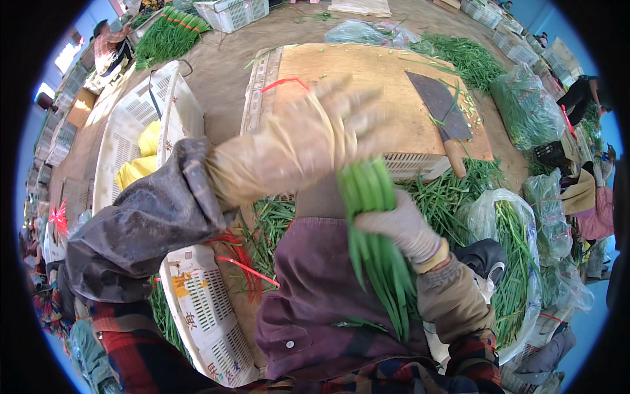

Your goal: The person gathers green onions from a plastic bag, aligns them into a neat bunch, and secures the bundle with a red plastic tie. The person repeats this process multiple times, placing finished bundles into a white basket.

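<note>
My left hand (pixel 315 128), in a rubber glove and blurred by motion, is spread over the near left part of a wooden board (pixel 354 64); its fingers are apart and nothing is seen in its grip. My right hand (pixel 401 226), in a knit glove, is closed around a bundle of green leafy stalks (pixel 369 192) over my lap, the long leaves hanging down. A red tie (pixel 284 82) lies on the board just beyond my left hand. A broad cleaver (pixel 438 106) with a wooden handle rests on the board's right side among small cut pieces.
White plastic crates stand at the left (pixel 120 128) and lower left (pixel 209 315). Red ties (pixel 246 263) hang by the lower one. Loose greens (pixel 460 54) and bagged greens (pixel 514 280) lie at the right. Co-workers are further off, one seated at upper left (pixel 110 47).
</note>
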Tool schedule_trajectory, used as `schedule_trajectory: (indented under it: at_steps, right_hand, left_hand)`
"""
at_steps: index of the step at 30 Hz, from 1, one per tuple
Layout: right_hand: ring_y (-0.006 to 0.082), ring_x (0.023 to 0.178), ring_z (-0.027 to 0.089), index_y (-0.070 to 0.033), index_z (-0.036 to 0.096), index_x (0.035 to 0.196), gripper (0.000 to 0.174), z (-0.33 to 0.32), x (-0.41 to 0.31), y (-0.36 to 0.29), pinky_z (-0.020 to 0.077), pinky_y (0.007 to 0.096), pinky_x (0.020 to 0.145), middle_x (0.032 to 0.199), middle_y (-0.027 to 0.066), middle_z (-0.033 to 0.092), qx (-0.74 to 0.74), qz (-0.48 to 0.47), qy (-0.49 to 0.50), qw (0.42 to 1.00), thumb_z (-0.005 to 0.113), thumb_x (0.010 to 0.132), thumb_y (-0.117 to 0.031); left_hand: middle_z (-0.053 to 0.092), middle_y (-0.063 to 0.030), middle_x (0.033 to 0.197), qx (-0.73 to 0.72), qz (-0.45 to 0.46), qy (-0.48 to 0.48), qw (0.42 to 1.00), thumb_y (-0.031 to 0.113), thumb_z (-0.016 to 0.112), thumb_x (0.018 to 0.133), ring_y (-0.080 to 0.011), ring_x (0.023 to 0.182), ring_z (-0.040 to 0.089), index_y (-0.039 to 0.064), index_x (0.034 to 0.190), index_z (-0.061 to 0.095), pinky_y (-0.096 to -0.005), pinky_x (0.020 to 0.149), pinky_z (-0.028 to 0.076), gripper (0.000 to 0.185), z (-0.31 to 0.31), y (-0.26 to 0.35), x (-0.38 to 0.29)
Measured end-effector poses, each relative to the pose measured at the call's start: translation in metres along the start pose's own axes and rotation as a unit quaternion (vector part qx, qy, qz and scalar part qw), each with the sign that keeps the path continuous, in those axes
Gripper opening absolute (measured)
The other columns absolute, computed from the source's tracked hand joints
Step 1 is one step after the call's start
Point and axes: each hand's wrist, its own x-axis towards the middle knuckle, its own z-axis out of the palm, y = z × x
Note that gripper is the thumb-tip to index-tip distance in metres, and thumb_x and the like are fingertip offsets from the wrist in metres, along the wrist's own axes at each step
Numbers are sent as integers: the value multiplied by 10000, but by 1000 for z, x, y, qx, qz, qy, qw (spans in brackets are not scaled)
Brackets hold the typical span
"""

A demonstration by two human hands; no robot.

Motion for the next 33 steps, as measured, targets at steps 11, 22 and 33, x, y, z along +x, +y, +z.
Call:
schedule_trajectory:
  at_steps: [11,22,33]
  right_hand:
    - [169,770,667,-25,648,1142,376,-92,-46,-132,566,288,686,891,78,662,16,-128,256,958,717,834,-229]
    - [275,800,707,-56,629,1136,365,-66,135,-182,574,381,729,938,151,712,-718,-339,210,571,726,839,-244]
    - [376,882,709,-33,620,1066,374,-2,258,-76,567,484,762,914,209,709,-761,-237,-10,604,734,779,-244]
  left_hand:
    - [467,-283,1457,-296,-333,-85,891,257,662,910,-394,1379,438,-47,1408,477,-402,1138,373,612,140,18,-69]
    - [429,-353,1449,-298,-256,-105,913,360,648,923,-438,1411,378,-159,1392,428,-434,1181,315,734,156,9,-57]
    - [574,-296,1278,-287,-244,14,926,184,666,869,-409,1181,586,-105,1308,516,-438,998,486,547,153,12,-65]
